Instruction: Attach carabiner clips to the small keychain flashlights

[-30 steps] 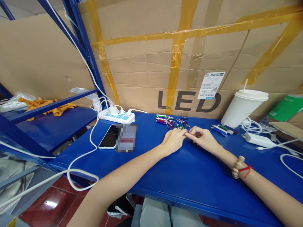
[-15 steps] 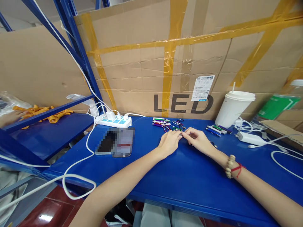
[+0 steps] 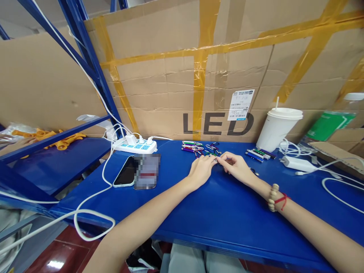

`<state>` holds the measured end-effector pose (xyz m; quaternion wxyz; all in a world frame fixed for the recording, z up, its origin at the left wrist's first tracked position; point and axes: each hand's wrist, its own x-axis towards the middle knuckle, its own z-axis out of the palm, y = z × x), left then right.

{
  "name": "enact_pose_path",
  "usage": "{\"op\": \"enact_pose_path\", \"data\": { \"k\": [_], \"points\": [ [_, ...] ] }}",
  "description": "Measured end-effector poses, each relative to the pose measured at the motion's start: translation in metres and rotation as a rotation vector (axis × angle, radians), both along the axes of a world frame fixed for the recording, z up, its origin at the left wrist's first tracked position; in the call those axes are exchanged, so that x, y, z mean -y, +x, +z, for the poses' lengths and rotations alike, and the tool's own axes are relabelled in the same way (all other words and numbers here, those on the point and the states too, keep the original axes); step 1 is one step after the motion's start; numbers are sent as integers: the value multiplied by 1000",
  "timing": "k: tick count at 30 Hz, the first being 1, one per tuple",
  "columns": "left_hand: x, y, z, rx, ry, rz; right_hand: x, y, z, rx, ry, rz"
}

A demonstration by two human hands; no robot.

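My left hand [image 3: 201, 170] and my right hand [image 3: 236, 167] rest on the blue table [image 3: 216, 212], their fingertips meeting in a pinch around a small dark item too small to name. Just beyond the fingers lies a heap of small coloured keychain flashlights with carabiner clips [image 3: 200, 148]. A second small group of these flashlights [image 3: 257, 154] lies to the right, near a cup. A bead bracelet and a red string circle my right wrist.
A white lidded cup [image 3: 277, 129] with a straw stands at the back right, beside a white charger [image 3: 295, 163] and cables. A phone [image 3: 125, 176], a blurred card and a power strip [image 3: 135, 145] lie left. A taped cardboard wall [image 3: 199, 76] backs the table. Orange parts [image 3: 47, 137] sit on the left shelf.
The view has shifted slightly, so everything sits a little further left in the picture. Both hands stay together by the flashlight heap, fingers still pinched.
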<state>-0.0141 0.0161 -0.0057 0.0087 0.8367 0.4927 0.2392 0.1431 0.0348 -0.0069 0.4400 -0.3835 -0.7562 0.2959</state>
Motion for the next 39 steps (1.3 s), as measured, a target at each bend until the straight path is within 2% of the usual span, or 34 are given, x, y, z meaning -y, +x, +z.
{"op": "enact_pose_path", "data": {
  "k": [7,15,20,24,31,34,39],
  "points": [
    [0,0,0,37,5,0,-4,3,-6,31,38,-35],
    [2,0,1,95,4,6,1,3,0,54,11,-129],
    [2,1,4,63,8,22,2,2,3,-3,0,-60],
    [3,1,5,47,-6,37,2,2,5,-17,16,-72],
    [3,0,4,136,-45,9,1,5,6,-39,-34,-40],
    [0,-1,0,195,-53,-38,-2,5,6,-93,-32,31],
    [-7,-2,-7,280,-27,-211,-5,9,11,-171,-107,140]
  ]
}}
